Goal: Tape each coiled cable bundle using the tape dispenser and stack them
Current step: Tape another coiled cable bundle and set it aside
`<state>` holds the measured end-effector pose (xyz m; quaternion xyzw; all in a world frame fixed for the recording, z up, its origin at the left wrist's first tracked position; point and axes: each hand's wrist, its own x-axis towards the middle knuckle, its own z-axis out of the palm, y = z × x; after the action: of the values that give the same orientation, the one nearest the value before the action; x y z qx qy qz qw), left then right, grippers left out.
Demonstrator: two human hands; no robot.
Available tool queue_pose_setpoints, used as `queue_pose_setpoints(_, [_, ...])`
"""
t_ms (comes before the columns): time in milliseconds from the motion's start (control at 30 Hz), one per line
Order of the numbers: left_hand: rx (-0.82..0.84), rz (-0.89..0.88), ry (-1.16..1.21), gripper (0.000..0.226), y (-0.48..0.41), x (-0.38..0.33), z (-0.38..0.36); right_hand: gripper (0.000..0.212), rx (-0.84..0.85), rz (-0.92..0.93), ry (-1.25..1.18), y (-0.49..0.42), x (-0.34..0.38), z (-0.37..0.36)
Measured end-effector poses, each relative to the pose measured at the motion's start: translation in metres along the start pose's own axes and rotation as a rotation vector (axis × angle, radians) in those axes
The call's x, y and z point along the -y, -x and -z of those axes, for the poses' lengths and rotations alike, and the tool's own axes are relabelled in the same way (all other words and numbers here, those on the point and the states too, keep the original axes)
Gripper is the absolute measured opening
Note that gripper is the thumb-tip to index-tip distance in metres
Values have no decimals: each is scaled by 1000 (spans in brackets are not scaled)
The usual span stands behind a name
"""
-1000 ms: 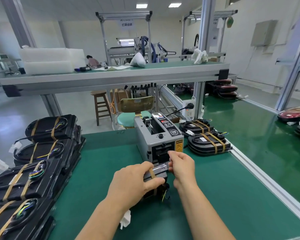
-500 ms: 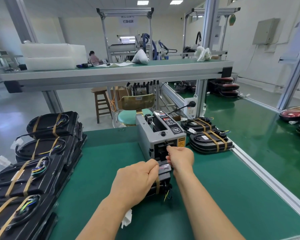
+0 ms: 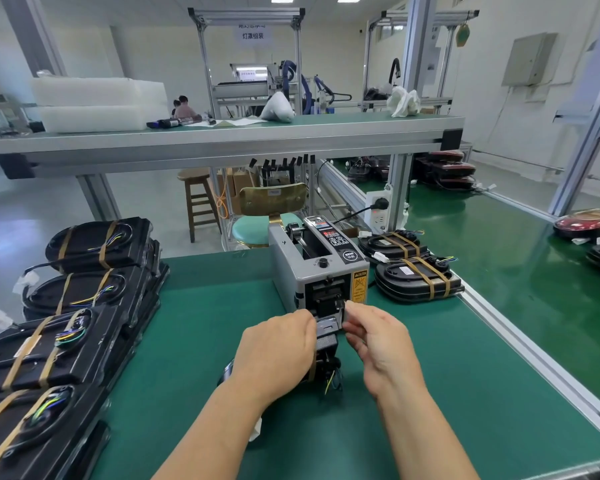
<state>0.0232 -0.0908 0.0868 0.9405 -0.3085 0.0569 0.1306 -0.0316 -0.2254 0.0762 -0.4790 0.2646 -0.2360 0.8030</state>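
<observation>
Left hand (image 3: 278, 348) gripping a cable bundle (image 3: 326, 344) on green table (image 3: 187, 341), right hand (image 3: 378, 341) pinching tape (image 3: 344, 311) at dispenser (image 3: 319, 261) mouth

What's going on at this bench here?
A person is taping a cable bundle. The left hand grips the bundle just in front of the dispenser, while the right hand pinches at its outlet; whether it has tape yet is unclear. Taped bundles are stacked at left, and two more lie right of the dispenser.

Grey tape dispenser (image 3: 317, 268), black cable bundle (image 3: 327, 355) at its mouth, tan-taped bundles (image 3: 84, 296) stacked either side
</observation>
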Motion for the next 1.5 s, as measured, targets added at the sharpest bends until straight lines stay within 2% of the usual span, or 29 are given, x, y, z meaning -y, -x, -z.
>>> queue_pose_setpoints(133, [-21, 10, 3, 30, 0, -2, -1, 17, 63, 11, -61, 21, -1, 3])
queue_pose_setpoints(267, [-29, 10, -2, 30, 0, -2, -1, 41, 107, 52, -44, 28, -5, -2])
queue_pose_setpoints(333, [-29, 13, -3, 30, 0, -2, -1, 46, 108, 66, -41, 29, -7, -2])
queue_pose_setpoints(900, [-34, 10, -12, 31, 1, -3, -2, 44, 86, 133, -15, 31, -15, -2])
queue_pose_setpoints(1100, [-35, -9, 15, 29, 2, -4, 0, 23, 48, 133, -31, 33, -16, -2])
queue_pose_setpoints(1333, [-10, 14, 114, 34, 3, -3, 2, 14, 30, 125, -25, 31, -19, -2])
queue_pose_setpoints(1500, [-25, 31, 82, 36, 2, -3, -1, 25, 32, 127, -40, 31, -19, -2])
